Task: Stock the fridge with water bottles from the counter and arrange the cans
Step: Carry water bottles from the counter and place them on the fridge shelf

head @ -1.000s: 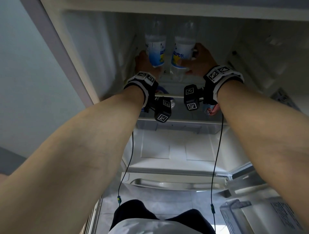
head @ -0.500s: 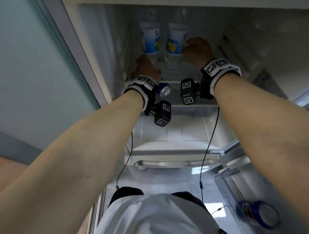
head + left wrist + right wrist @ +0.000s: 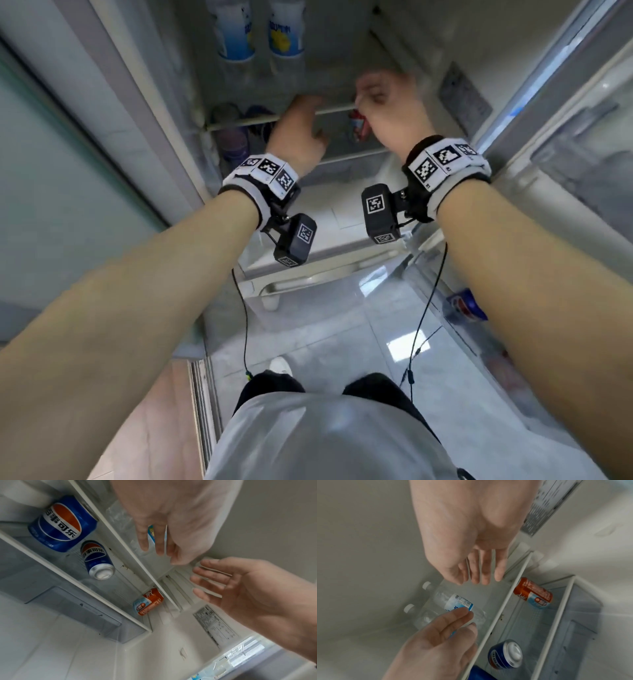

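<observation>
The open fridge point(image 3: 342, 212) fills the head view, its white walls running up to a glass upper shelf point(image 3: 270, 118) with a white front rim. Two water bottles point(image 3: 236, 37) stand side by side at the back left of that shelf, blue-and-white labels facing out; the right wrist view shows their white caps point(image 3: 426, 585) and clear bodies touching each other. On the shelf below, two blue Pepsi cans point(image 3: 62, 524) stand at the left, one behind the other, and an orange can point(image 3: 149, 601) stands apart at the right, near the side wall. Another blue can point(image 3: 464, 305) sits in the door rack at the right. The left hand point(image 3: 298, 137) hovers at the upper shelf rim, fingers straight and loosely spread, holding nothing. The right hand point(image 3: 383, 106) hangs just beside it over the shelf's right part, fingers relaxed and extended, also empty.
</observation>
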Action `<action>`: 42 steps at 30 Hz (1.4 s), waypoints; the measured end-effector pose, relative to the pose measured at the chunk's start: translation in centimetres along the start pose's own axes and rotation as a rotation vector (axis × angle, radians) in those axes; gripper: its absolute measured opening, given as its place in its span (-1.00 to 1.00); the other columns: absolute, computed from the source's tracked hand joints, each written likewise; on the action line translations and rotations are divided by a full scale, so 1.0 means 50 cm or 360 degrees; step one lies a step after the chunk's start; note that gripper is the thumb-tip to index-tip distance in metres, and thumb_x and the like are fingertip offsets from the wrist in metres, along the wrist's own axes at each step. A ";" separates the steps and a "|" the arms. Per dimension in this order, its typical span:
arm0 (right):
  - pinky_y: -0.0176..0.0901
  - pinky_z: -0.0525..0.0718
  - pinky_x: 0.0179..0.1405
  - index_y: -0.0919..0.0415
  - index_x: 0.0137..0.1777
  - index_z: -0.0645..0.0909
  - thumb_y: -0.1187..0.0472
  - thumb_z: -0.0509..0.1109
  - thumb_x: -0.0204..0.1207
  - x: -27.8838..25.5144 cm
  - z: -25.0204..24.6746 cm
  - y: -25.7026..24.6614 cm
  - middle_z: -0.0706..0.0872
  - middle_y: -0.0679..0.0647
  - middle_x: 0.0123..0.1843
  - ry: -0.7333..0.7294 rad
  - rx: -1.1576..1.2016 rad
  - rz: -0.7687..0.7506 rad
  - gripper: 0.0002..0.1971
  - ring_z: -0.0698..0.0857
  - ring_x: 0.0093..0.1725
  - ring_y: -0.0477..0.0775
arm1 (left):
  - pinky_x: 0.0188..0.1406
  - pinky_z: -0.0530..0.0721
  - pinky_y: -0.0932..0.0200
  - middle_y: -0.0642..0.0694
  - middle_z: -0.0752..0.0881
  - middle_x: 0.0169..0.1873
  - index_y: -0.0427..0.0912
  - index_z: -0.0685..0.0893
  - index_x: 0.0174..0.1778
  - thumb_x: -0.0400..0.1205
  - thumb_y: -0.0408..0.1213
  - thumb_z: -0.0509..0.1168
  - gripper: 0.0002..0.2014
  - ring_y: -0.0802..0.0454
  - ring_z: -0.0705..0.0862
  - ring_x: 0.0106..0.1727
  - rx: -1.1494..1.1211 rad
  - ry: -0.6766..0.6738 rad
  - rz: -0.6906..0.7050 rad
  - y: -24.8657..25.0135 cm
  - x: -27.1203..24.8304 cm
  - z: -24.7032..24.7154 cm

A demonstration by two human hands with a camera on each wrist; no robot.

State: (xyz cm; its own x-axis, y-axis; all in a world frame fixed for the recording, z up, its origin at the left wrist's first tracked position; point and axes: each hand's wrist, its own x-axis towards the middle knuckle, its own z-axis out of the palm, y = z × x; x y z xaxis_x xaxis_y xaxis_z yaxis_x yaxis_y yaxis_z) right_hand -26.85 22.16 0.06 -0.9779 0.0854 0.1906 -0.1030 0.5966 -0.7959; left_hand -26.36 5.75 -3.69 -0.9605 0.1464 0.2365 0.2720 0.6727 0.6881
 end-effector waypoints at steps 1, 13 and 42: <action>-0.52 0.64 0.02 0.23 0.25 0.67 0.27 0.35 0.58 -0.019 -0.007 0.006 0.71 -0.02 0.03 -0.0011 -0.0002 0.0003 -0.74 0.68 0.00 -0.14 | 0.31 0.57 0.19 -0.16 0.61 0.37 -0.16 0.54 0.43 0.58 -0.40 0.27 -0.54 -0.08 0.63 0.33 -0.0011 -0.0010 -0.0008 0.006 -0.014 0.001; 0.02 0.74 0.19 0.12 0.16 0.68 0.22 0.35 0.58 -0.285 -0.043 0.095 0.77 -0.01 0.03 -0.0060 0.0446 0.0130 -0.80 0.75 0.06 0.01 | 0.33 0.61 0.16 0.14 0.64 0.20 -0.06 0.54 0.40 0.63 -0.37 0.23 -0.60 0.18 0.63 0.20 0.0181 -0.0020 -0.0086 0.065 -0.337 0.018; -0.01 0.78 0.10 0.11 0.08 0.73 0.27 0.37 0.57 -1.136 -0.412 0.325 0.80 -0.03 -0.04 0.0337 0.0098 0.0727 -0.84 0.80 -0.02 0.03 | 0.24 0.60 0.21 0.07 0.74 0.14 -0.08 0.61 0.33 0.63 -0.37 0.19 -0.65 0.16 0.67 0.10 -0.0299 -0.1012 0.0408 0.386 -0.900 0.391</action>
State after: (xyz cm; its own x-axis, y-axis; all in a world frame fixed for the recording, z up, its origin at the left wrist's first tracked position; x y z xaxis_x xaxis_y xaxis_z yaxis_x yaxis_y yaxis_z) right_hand 30.74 43.43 -11.86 -0.8680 0.4904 -0.0777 0.3098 0.4127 -0.8566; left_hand 21.00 26.31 -14.46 -0.6974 0.7167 0.0001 0.4445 0.4325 0.7844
